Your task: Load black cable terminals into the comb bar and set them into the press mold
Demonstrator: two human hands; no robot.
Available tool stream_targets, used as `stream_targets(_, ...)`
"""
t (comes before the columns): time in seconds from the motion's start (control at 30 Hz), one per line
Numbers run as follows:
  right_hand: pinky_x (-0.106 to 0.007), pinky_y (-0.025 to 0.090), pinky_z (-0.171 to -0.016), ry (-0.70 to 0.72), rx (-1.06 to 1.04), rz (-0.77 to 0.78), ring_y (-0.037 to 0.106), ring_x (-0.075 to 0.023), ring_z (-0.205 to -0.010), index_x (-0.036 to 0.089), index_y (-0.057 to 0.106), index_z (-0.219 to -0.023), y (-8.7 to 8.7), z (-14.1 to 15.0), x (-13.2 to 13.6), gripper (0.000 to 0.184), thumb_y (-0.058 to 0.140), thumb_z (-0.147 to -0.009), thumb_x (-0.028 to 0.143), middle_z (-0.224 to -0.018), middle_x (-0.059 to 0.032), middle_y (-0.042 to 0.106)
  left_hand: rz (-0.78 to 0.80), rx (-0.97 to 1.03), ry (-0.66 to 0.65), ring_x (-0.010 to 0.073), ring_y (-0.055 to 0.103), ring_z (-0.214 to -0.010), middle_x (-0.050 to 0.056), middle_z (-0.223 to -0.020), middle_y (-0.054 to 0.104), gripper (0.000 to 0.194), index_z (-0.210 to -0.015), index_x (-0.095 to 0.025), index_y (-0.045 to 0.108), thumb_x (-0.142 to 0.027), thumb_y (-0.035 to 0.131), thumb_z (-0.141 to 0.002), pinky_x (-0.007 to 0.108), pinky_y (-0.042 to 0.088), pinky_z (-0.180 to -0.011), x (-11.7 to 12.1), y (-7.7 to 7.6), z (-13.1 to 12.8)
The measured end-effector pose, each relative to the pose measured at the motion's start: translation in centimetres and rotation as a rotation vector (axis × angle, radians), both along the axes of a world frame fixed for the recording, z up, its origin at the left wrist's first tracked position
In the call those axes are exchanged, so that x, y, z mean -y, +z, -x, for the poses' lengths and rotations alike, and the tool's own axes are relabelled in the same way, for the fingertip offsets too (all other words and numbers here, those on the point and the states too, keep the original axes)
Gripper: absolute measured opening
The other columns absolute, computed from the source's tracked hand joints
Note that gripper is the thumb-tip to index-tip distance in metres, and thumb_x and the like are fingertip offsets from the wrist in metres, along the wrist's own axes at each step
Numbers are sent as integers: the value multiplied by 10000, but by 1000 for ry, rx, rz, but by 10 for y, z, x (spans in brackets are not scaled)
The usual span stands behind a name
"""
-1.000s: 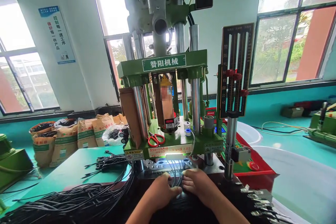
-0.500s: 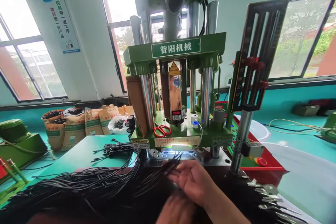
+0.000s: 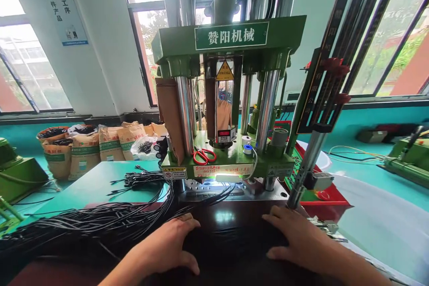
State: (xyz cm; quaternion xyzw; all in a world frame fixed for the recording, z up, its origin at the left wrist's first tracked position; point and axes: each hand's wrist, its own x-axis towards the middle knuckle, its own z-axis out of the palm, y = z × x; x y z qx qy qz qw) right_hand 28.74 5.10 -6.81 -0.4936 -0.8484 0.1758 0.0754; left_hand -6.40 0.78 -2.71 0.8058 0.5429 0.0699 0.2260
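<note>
My left hand (image 3: 167, 246) lies flat, fingers spread, on the dark front ledge (image 3: 228, 223) of a green press machine (image 3: 231, 98). My right hand (image 3: 295, 237) rests the same way on the right of the ledge, holding nothing. A thick bundle of black cables (image 3: 100, 223) fans out to the left of my left hand. Several cable ends run into the lit metal mould (image 3: 214, 186) under the press. Red scissors (image 3: 203, 156) lie on the machine's green base.
Brown sacks (image 3: 83, 152) of material stand at the back left under the windows. A red control panel (image 3: 318, 194) and a white tub (image 3: 385, 228) sit at the right. A slotted black rail (image 3: 331, 62) rises on a steel post beside my right hand.
Both hands left the cables at the mould and moved apart, now lying flat on the ledge. The cable ends stay in the mould. The camera has tilted closer to the machine.
</note>
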Motion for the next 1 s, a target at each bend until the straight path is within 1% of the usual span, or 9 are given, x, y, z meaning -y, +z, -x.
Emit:
stream_targets(0.13, -424, 371, -962, -8, -6, -3, 485, -326, -1120, 267, 572, -1260, 10, -5, -2, 714, 698, -641, 601, -1209, -121, 550, 4, 74, 5, 207, 583, -959, -3, -1017, 624, 445, -1086, -276, 634, -503, 677, -706, 277, 430, -835, -8, 2, -2)
stream_targets(0.3, -419, 344, -998, 94, -141, 101, 447, -321, -1172, 278, 551, -1280, 16, 47, 2, 746, 650, -651, 668, -1278, -109, 508, -19, 140, 14, 162, 572, -873, -9, -916, 619, 195, -936, -245, 675, -360, 595, -800, 242, 407, -778, -12, -3, -4)
stream_targets(0.4, -426, 295, -1041, 155, -185, 135, 381, -323, -1258, 248, 533, -1299, 17, 81, 2, 687, 594, -736, 638, -1358, -135, 466, -72, 165, 17, 144, 559, -827, -10, -875, 609, 176, -882, -233, 668, -331, 526, -847, 238, 399, -750, -10, -4, -7)
stream_targets(0.47, -410, 308, -1030, 185, -215, 114, 401, -308, -1247, 227, 564, -1266, 18, 97, -1, 591, 560, -797, 586, -1309, -142, 518, -107, 186, 22, 140, 552, -810, -7, -855, 605, 197, -859, -219, 650, -324, 483, -871, 238, 398, -741, -8, -5, -9)
stream_targets(0.6, -329, 407, -880, 224, -299, 40, 549, -239, -1010, 212, 685, -1028, 21, 111, -7, 288, 513, -890, 397, -1006, -82, 648, -152, 242, 49, 141, 546, -818, -7, -849, 603, 197, -860, -203, 595, -322, 442, -898, 243, 398, -754, -5, -7, -10)
stream_targets(0.67, -296, 421, -799, 215, -325, 7, 568, -205, -893, 205, 697, -906, 22, 113, -9, 221, 515, -896, 330, -899, -54, 643, -150, 247, 57, 138, 541, -812, -13, -845, 601, 184, -868, -205, 581, -319, 441, -901, 242, 398, -754, -4, -7, -10)
stream_targets(0.77, -272, 411, -739, 178, -326, -21, 567, -182, -822, 203, 685, -856, 23, 115, -9, 147, 559, -868, 278, -844, -31, 633, -119, 231, 46, 141, 546, -851, -21, -910, 616, 170, -963, -221, 593, -340, 523, -863, 240, 395, -776, -4, -6, -7)
stream_targets(0.9, -282, 404, -754, 140, -260, 8, 572, -197, -847, 197, 678, -877, 25, 114, -9, 121, 614, -820, 283, -873, -38, 648, -52, 205, 8, 149, 557, -865, -23, -920, 619, 163, -908, -230, 655, -332, 633, -783, 234, 389, -774, -7, -4, -7)
stream_targets(1.0, -300, 399, -812, 176, -218, 81, 570, -231, -946, 218, 683, -998, 26, 115, -12, 296, 693, -746, 373, -977, -49, 664, -50, 204, 13, 144, 547, -811, -23, -837, 602, 103, -784, -208, 654, -309, 636, -776, 229, 384, -720, -9, -4, -8)
